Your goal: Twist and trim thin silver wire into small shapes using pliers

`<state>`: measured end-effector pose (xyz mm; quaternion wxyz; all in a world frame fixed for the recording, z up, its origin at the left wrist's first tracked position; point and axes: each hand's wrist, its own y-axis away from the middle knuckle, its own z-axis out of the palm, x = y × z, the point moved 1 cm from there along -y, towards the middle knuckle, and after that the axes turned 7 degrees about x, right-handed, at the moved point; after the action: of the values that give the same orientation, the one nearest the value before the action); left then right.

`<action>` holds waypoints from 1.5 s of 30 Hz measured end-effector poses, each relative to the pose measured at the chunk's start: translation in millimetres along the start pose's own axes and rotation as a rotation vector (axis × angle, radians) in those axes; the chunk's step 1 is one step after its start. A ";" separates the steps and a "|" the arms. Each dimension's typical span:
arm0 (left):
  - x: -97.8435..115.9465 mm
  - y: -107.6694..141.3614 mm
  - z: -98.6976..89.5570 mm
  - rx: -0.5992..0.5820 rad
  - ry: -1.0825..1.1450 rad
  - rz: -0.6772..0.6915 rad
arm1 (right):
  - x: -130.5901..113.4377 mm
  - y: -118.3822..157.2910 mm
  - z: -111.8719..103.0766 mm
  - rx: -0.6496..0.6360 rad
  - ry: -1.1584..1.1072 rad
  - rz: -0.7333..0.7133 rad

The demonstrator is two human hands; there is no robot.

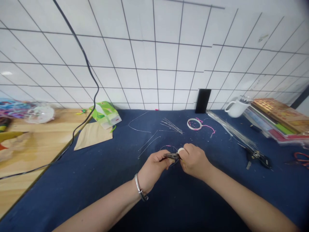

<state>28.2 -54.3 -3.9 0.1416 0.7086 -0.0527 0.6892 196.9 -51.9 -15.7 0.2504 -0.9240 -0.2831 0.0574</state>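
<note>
Through my remote view, my right hand (194, 161) grips the pliers (172, 156), their tips at my left hand (155, 162), which pinches the beaded wire loop (168, 146) over the navy-covered desk (96, 180). I should brace the loop and squeeze lightly, avoiding kinks.

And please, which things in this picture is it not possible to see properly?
All in the head view:
- Handles of the grey metal pliers: mostly covered by the right hand. Whether the jaws grip wire is too small to tell.
- Thin wire loop with purple beads: partly hidden by the left hand.
- Scissors-like tool with red handles: cut by the right edge.
- Multicoloured cords: blurred, cut by the left edge.
</note>
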 end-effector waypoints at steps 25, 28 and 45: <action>-2.1 -1.8 -6.0 0.036 -0.146 0.254 | -7.9 -2.8 -5.5 -0.147 -0.489 0.224; -1.6 -4.2 -10.8 -0.019 -0.220 0.344 | -14.3 -3.9 -7.0 -0.354 -0.965 0.356; -4.9 -4.2 -7.6 -0.016 -0.176 0.285 | -8.3 -3.9 -4.2 -0.358 -0.966 0.343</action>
<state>21.8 -48.8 -9.2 0.0428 0.7505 -0.1702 0.6371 189.1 -55.5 -10.4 -0.0823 -0.8537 -0.2163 0.4664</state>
